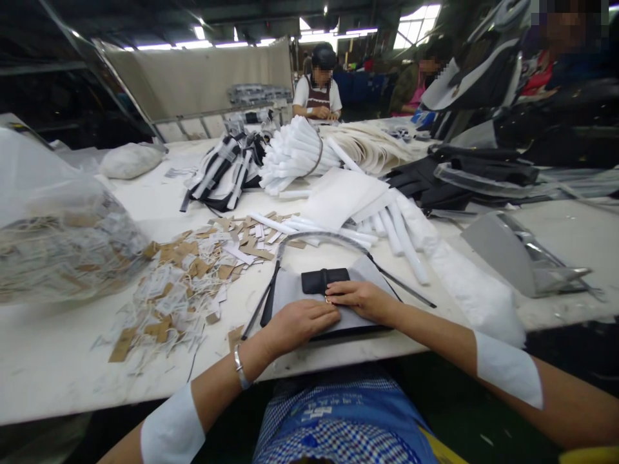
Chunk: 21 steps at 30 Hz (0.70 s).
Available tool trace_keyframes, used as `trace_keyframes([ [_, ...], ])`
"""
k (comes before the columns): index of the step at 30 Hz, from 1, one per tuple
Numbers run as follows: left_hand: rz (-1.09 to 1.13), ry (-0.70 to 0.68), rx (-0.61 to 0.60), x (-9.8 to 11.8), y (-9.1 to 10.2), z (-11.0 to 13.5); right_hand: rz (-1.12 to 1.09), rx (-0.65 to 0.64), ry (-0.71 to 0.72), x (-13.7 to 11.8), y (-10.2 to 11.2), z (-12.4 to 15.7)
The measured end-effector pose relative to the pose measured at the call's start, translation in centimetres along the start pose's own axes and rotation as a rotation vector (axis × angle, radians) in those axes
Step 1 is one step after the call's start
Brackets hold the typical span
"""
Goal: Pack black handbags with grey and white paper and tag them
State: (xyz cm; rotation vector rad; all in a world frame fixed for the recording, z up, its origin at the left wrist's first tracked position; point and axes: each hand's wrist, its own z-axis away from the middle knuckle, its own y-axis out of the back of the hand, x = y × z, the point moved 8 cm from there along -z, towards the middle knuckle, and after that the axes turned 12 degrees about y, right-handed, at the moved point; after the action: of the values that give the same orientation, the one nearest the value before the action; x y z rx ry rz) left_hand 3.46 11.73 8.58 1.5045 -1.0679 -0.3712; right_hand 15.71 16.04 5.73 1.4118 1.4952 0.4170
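Bag (293,290) lengthwise left-right, handle (323,236) arching away; fingers (341,292) at clasp (329,299); pinching: can't tell.

Black bag (325,281) with a pale grey sheet (289,290); brown and white tags (169,303); plain white tubes (405,238); off-white table (62,367). Silver bracelet (239,367), white arm wraps (171,425), blue apron (358,398) with white lettering, blue-and-white checked cloth (338,443). Across the table, a maroon apron (317,98) over a white shirt (301,90)
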Motion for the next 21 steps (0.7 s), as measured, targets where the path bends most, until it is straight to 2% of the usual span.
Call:
trace_keyframes([
  [2,0.02,-0.022,-0.053,1.2,0.3,0.1,-0.006,0.008,-0.015,-0.1,0.1,-0.1],
  [6,0.036,0.067,-0.119,2.0,-0.1,0.6,0.035,-0.045,-0.029,-0.5,0.7,-1.2],
  [10,0.0,0.097,-0.079,1.8,-1.1,1.2,0.163,-0.197,0.05,-0.7,0.5,-2.8],
  [15,-0.093,0.055,-0.007,1.9,-1.3,1.5,0.237,-0.35,0.093,-0.5,-0.7,-3.7],
  [18,-0.169,0.03,0.033,2.1,-1.5,1.7,0.287,-0.354,-0.029,-0.6,-1.0,-3.6],
  [21,-0.244,-0.001,0.13,2.1,-2.0,2.0,0.302,-0.337,-0.207,-0.5,-1.0,-3.4],
])
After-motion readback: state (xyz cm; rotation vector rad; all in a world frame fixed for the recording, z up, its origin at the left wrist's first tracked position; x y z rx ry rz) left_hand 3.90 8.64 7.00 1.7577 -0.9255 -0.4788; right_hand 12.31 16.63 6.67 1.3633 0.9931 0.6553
